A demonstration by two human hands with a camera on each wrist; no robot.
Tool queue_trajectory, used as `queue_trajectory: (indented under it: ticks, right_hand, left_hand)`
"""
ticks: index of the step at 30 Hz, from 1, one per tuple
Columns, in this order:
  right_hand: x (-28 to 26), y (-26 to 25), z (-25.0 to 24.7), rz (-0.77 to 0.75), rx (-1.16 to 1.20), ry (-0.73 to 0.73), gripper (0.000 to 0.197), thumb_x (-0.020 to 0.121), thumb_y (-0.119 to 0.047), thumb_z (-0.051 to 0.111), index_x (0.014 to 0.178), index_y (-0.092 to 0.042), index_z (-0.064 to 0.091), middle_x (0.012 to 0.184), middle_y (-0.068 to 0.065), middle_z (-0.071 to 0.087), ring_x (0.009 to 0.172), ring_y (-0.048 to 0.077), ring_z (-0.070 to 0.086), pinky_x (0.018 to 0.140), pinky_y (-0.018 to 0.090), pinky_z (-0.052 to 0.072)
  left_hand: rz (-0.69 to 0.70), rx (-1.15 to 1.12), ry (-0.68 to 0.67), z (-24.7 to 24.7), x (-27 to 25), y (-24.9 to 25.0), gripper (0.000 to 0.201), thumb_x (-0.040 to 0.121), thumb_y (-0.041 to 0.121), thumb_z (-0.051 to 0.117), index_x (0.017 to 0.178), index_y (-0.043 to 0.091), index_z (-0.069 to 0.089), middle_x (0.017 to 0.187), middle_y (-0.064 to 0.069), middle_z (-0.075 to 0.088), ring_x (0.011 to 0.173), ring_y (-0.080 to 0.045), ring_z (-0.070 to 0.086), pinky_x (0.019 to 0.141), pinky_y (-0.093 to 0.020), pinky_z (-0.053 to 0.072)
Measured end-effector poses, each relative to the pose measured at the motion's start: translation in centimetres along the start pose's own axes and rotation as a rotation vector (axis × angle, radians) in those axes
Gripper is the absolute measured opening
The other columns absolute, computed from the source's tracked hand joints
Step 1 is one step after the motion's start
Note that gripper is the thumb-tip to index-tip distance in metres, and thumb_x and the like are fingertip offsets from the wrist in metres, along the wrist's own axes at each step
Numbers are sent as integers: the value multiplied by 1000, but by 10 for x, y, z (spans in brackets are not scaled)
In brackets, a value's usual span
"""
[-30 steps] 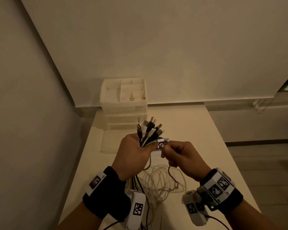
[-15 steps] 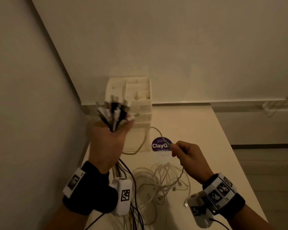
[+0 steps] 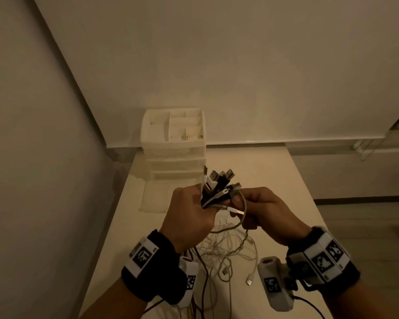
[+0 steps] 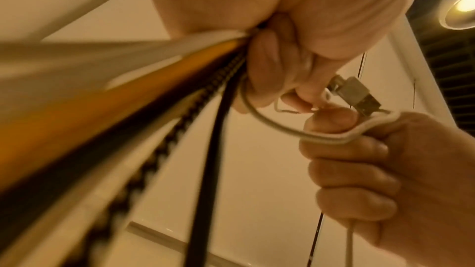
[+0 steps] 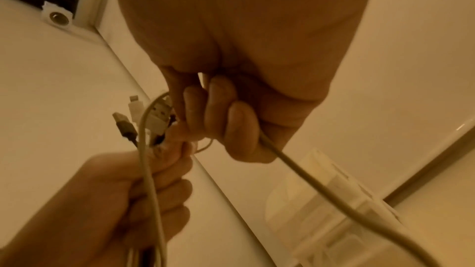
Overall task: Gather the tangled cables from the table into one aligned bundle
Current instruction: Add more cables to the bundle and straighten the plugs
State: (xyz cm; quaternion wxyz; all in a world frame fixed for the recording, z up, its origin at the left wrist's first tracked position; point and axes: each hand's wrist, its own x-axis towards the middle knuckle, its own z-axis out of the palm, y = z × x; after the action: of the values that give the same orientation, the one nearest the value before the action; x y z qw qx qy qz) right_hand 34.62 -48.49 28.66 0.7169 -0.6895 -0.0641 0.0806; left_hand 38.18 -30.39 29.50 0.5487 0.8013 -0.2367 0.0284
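My left hand [image 3: 191, 210] is raised over the table and grips a bundle of cables, whose black, white and grey USB plugs [image 3: 219, 187] fan out above the fist. Their cords [image 4: 144, 92] run down out of the palm towards my wrist. My right hand [image 3: 260, 210] is right beside it, curled round a beige cable [image 3: 244, 211] that loops from the bundle. In the right wrist view that beige cable [image 5: 306, 168] leaves my right fingers [image 5: 231, 121] and trails away. Under both hands, loose white cables [image 3: 228, 254] lie tangled on the table.
A white drawer organiser [image 3: 174, 143] with open top compartments stands at the back left of the pale table [image 3: 274, 180], against the wall. One free USB plug [image 3: 249, 281] lies near my right wrist. The table's right edge drops to the floor.
My left hand, which had swung up and left with the bundle, has come back to the middle. My right hand has risen with the beige cable to meet it, hiding the purple sticker.
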Motion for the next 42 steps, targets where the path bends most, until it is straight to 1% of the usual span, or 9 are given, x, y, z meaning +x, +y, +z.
queue_trajectory:
  ticks: [5,10,15,20,24,32,35,38,42]
  right_hand:
    - [-5,36,1,-23,-102,69,37,93,-31,49,68,-8,61,58,9,32,50,15,27,51,29,25]
    - [-13,87,-6,9,-198,244,38,90,-41,52,61,-16,56,58,4,38,54,17,33,55,34,28]
    - [4,81,-3,10,-220,385,43,97,-23,55,54,-20,49,53,-7,39,51,10,32,53,29,30]
    - [13,40,-1,-22,-266,202,41,98,-20,54,57,-17,53,56,-1,40,52,15,35,53,29,33]
    - [16,2,14,-109,-73,18,36,95,-20,54,74,9,58,55,-8,47,49,9,33,51,24,27]
    - [9,22,17,-161,-117,64,33,95,-26,49,70,-10,63,58,4,41,51,12,35,52,24,32]
    - [5,57,6,-133,-209,167,37,89,-44,54,64,-19,62,57,6,41,52,14,36,53,29,33]
    - [2,81,-2,-98,-253,236,35,87,-47,57,63,-22,62,56,6,42,52,16,37,53,31,32]
    - [12,88,-2,-122,-342,232,27,95,-15,58,70,-12,66,56,-8,54,54,4,47,58,19,39]
  left_hand:
    - [-15,-86,384,-26,12,9,23,82,0,71,82,23,70,68,4,70,72,-6,65,55,-4,40]
    - [-3,-134,606,-75,22,-8,18,83,14,74,89,30,73,82,12,70,75,-3,68,69,-25,51]
    - [-51,-141,682,-80,15,-14,22,84,22,74,102,10,73,92,-13,73,85,-33,69,67,-42,52]
    - [25,-246,297,-53,-1,19,24,78,7,74,90,27,68,78,32,68,83,11,65,71,-6,46]
    - [-59,-121,-64,-21,-3,15,16,80,18,77,93,27,75,85,16,74,84,1,69,72,-19,54]
    - [-2,-106,221,-25,0,12,32,81,8,74,87,40,70,75,26,70,71,1,67,66,-17,49]
    - [3,-278,397,-48,8,15,3,80,20,75,77,21,74,58,-3,61,48,-31,46,49,-25,38]
    - [2,-363,514,-69,15,9,37,72,35,74,84,0,70,68,-29,49,58,-56,35,44,-45,35]
    - [-23,-428,520,-74,10,19,20,78,24,68,60,15,66,39,10,36,29,-14,29,45,-19,27]
